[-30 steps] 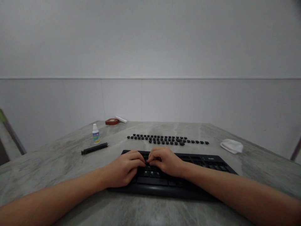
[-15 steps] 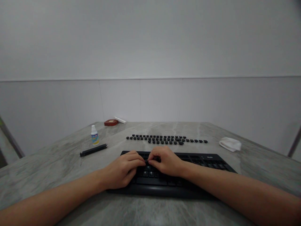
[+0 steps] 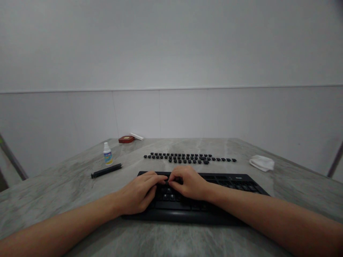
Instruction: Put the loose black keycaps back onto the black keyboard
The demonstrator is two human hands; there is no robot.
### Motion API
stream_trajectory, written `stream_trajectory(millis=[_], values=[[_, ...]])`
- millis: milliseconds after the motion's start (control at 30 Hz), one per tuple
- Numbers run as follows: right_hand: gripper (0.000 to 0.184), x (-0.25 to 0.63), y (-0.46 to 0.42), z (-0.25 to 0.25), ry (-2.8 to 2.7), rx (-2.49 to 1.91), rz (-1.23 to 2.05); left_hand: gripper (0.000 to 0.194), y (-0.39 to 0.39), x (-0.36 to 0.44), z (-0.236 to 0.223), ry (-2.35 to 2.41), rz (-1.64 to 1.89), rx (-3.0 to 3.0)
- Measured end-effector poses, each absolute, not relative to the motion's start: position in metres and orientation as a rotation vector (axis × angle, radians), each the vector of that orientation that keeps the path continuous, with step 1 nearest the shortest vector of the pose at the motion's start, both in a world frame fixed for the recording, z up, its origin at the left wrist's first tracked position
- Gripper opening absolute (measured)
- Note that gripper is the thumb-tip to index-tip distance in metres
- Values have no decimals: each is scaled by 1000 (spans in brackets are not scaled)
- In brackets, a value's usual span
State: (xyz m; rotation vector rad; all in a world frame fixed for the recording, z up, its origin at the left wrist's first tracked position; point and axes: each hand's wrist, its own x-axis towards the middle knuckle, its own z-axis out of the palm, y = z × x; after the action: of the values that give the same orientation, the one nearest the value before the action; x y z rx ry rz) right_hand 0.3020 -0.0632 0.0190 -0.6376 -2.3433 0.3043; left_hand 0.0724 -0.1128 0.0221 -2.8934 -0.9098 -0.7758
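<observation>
A black keyboard (image 3: 184, 215) lies in front of me, and both hands rest over its left half. My left hand (image 3: 142, 189) lies on the left side with its index finger stretched toward the right fingertips; I see nothing in it. Thumb and forefinger of my right hand (image 3: 190, 184) are pinched together just above the keys, and whatever lies between them is too small and dark to make out. Beyond the keyboard, loose black keycaps (image 3: 184, 158) are laid out in several rows on the table. Part of the key field is hidden beneath my hands.
On the left stand a small white bottle (image 3: 108, 155) with a coloured label and, lying nearby, a black brush-like stick (image 3: 106, 170). A red-brown box (image 3: 126, 139) and a white strip (image 3: 137, 136) are at the back. A folded white cloth (image 3: 262, 163) lies right on the marbled table (image 3: 80, 189).
The index finger of my left hand has straightened and reached a little farther right and up. My right hand keeps nearly the same pinch and place.
</observation>
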Motion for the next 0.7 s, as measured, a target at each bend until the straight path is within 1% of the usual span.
stream_trajectory(millis=[233,700], values=[[11,302,-61,19,-2359,-677,348,43,-111,72,21,-929,-764,-2902],[10,302,-63,21,-2364,-634,312,39,-111,71,19,-897,-759,-2895]])
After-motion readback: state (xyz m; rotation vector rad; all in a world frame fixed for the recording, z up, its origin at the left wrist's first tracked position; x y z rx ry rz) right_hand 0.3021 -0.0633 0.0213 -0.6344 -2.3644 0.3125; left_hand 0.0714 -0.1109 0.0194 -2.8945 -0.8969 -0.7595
